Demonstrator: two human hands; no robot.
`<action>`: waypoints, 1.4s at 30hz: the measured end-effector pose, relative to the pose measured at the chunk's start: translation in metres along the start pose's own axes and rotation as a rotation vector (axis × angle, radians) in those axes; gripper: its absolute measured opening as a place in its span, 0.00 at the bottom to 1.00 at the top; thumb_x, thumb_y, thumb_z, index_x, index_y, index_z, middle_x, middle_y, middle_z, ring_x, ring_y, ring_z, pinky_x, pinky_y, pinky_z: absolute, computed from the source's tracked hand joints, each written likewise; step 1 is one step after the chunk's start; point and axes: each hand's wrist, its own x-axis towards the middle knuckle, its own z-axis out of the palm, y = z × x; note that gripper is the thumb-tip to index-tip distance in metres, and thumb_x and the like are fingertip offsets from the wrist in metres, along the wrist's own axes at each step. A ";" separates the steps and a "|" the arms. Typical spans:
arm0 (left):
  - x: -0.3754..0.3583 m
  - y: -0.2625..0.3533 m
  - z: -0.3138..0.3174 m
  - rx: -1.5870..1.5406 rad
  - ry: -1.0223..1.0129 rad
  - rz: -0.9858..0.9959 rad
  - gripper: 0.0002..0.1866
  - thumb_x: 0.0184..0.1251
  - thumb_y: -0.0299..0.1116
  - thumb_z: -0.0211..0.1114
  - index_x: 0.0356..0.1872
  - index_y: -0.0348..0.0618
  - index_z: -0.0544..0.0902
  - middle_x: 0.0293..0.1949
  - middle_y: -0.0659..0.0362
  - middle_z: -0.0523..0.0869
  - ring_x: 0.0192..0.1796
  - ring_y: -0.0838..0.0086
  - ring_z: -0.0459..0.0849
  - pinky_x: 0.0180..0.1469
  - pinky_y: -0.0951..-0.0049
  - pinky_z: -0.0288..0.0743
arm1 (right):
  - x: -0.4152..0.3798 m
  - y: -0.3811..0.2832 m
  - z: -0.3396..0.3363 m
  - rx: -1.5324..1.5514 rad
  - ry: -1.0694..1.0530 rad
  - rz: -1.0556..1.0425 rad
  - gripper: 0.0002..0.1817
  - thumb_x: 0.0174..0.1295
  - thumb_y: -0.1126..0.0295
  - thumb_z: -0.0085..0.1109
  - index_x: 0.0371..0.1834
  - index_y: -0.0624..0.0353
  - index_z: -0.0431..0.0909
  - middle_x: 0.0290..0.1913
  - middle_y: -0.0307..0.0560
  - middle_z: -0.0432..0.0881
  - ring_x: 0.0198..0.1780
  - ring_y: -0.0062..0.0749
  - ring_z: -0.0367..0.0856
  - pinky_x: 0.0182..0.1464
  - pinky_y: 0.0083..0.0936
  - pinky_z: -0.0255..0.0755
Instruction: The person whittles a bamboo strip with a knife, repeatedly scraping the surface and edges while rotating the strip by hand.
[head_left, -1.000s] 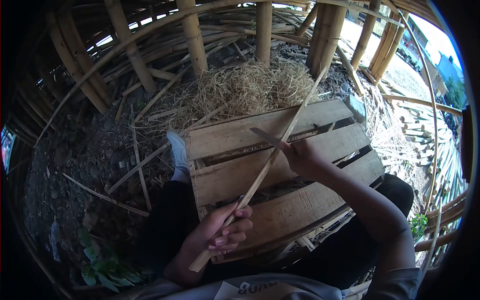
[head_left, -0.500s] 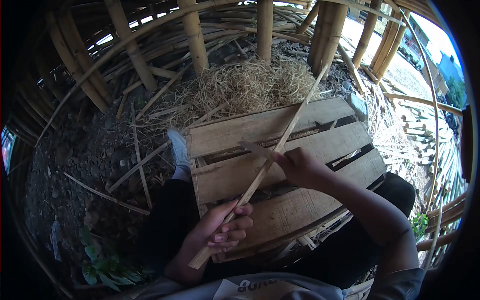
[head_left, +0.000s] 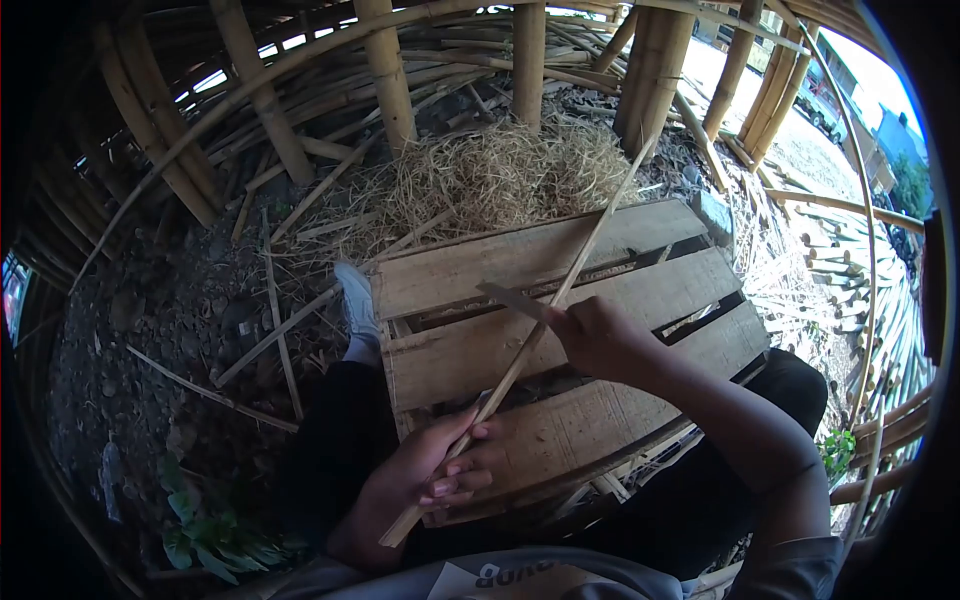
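Note:
My left hand [head_left: 445, 470] is wrapped round the lower part of a long bamboo strip [head_left: 514, 370], its fingers a little loose. The strip runs diagonally up and away over a low slatted wooden table [head_left: 450, 360], and its lower end pokes out below my palm. In my right hand [head_left: 608, 342] is a knife [head_left: 512, 299], gripped in a closed fist. Its flat blade points left and lies across the middle of the strip. The knife's handle is hidden in my fist.
A heap of pale shavings [head_left: 500, 175] lies beyond the table, before upright bamboo posts [head_left: 529, 65]. Loose strips [head_left: 282, 335] and a green plant [head_left: 215, 530] are on the ground at left. Many cut bamboo poles [head_left: 880, 310] lie at right. My shoe [head_left: 356, 300] is beside the table.
The bamboo strip has turned, showing a narrower side now. My left fingers have loosened and shifted round it. The knife and my right hand stay almost in place.

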 end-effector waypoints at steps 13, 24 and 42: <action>-0.002 -0.005 0.033 0.756 0.526 0.076 0.20 0.78 0.52 0.42 0.34 0.46 0.65 0.14 0.67 0.62 0.08 0.84 0.62 0.06 0.85 0.54 | -0.024 -0.009 0.011 0.136 -0.085 -0.293 0.23 0.70 0.60 0.53 0.22 0.68 0.77 0.15 0.62 0.75 0.17 0.57 0.76 0.22 0.42 0.68; 0.002 -0.003 0.018 0.698 0.428 0.075 0.20 0.78 0.53 0.40 0.34 0.48 0.65 0.14 0.68 0.63 0.09 0.85 0.63 0.06 0.86 0.55 | -0.032 -0.016 0.011 0.121 -0.175 -0.228 0.23 0.71 0.60 0.51 0.23 0.68 0.78 0.17 0.64 0.76 0.22 0.59 0.79 0.28 0.43 0.72; -0.010 0.009 -0.001 -0.080 -0.077 -0.008 0.16 0.80 0.48 0.37 0.35 0.50 0.63 0.16 0.65 0.63 0.08 0.86 0.62 0.03 0.88 0.56 | -0.016 -0.006 0.012 0.119 0.032 -0.129 0.25 0.71 0.61 0.51 0.18 0.70 0.75 0.14 0.65 0.72 0.17 0.55 0.77 0.22 0.42 0.67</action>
